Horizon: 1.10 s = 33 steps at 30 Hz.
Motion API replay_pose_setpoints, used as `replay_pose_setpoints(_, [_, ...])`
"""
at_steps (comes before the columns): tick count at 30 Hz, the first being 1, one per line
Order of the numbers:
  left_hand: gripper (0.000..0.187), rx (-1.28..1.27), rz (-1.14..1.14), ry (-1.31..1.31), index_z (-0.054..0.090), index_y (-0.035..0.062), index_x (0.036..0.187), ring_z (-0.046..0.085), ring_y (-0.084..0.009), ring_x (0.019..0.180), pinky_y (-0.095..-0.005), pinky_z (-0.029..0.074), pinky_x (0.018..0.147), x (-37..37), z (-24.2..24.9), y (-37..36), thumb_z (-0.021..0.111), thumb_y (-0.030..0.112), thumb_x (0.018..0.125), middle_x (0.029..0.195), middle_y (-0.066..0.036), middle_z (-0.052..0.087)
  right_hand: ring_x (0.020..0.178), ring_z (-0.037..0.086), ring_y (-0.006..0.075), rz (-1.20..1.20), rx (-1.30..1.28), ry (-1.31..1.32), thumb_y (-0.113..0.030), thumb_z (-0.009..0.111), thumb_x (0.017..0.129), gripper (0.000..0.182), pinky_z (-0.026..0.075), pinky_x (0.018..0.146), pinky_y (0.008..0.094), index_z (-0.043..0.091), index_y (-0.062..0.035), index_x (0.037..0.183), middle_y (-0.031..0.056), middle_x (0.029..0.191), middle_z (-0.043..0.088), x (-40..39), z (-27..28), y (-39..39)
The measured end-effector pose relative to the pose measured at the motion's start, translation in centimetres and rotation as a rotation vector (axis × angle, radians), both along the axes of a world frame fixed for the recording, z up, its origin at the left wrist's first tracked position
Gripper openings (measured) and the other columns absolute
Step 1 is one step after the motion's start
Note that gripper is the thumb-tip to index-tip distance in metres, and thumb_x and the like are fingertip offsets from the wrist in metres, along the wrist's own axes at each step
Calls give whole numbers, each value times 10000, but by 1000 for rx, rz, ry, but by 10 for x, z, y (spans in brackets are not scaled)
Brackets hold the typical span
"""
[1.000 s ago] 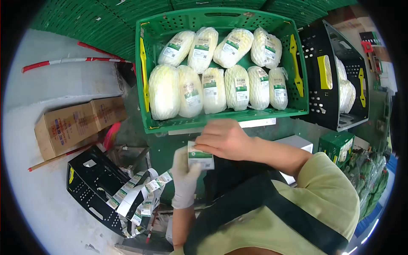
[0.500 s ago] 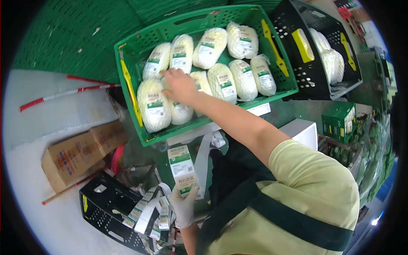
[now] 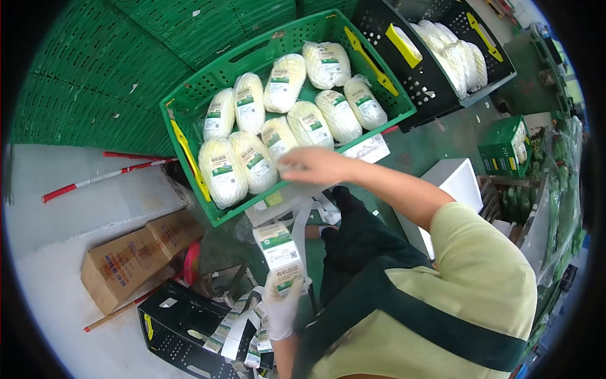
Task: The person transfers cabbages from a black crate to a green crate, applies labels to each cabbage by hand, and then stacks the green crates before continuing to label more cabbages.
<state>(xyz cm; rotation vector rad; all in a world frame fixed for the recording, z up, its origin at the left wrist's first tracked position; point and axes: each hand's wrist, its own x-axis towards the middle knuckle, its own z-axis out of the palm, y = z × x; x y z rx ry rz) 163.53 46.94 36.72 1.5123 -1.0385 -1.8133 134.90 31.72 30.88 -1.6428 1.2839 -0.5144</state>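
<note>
My left hand (image 3: 282,309), in a white glove, is closed on the lower part of a strip of printed labels (image 3: 278,247) in green, white and brown. The strip's white backing trails beside it. My right hand (image 3: 312,165) is bare, its fingers stretched out and somewhat blurred, above the near edge of a green crate (image 3: 218,220). Nothing shows in its fingers. Inside the crate lie two rows of wrapped napa cabbages with labels on them. Nearest to my right hand is one front-row cabbage (image 3: 278,137); beside it on the left lies another labelled cabbage (image 3: 254,163).
A black crate (image 3: 420,98) with more wrapped cabbages stands at the upper right. Below left, another black crate (image 3: 180,338) has label strips (image 3: 230,325) hanging over it. A cardboard box (image 3: 126,265), a white foam box (image 3: 451,183) and a small green crate (image 3: 502,148) stand around.
My right hand has moved from over the left cabbages towards the crate's near edge, uncovering a label on a front-row cabbage. My left hand still holds the label strip. The view has shifted.
</note>
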Motion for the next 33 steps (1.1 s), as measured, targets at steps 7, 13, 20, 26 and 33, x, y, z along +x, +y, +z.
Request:
replay_pose_setpoints(7, [495,-48,-388,-29,500,1,1272,654,-187,954,-321,541,834,-40,-7,-11,687,-31,814,1092,-114,649,1086,590,144,-114,464,-775,-150,719,873,509,484,927,302,488,-2,1301,95,1177,632,6,51,107])
replay_pose_setpoints(13, [522,-442,-309,-19,378,2,1445,494,-257,1273,-383,376,1065,-74,1,-130,482,36,935,1388,-167,508,820,581,40,-62,422,-727,-91,725,858,244,480,703,224,625,-13,1066,1,924,668,-25,57,125])
replay_pose_setpoints(20, [507,-559,-1218,-1197,514,49,1343,480,-337,1275,-411,373,1060,-108,-83,-252,517,345,932,1394,-195,497,917,606,91,56,530,-580,-104,749,839,261,472,824,256,643,1,1053,47,967,686,-100,69,105])
replay_pose_setpoints(26, [612,-696,-1181,-1080,408,114,1433,403,-336,1345,-476,346,1086,-167,-117,-247,531,414,914,1504,-135,368,792,613,82,31,501,-624,-152,738,841,259,477,690,254,635,-23,1042,30,865,671,-168,55,86])
replay_pose_setpoints(33, [597,-436,-1256,-1057,427,77,1408,335,-344,1390,-469,350,1094,-217,-97,-248,568,362,904,1509,-143,359,716,625,107,26,521,-691,-153,726,852,253,494,673,268,629,-15,1039,52,876,670,-202,50,71])
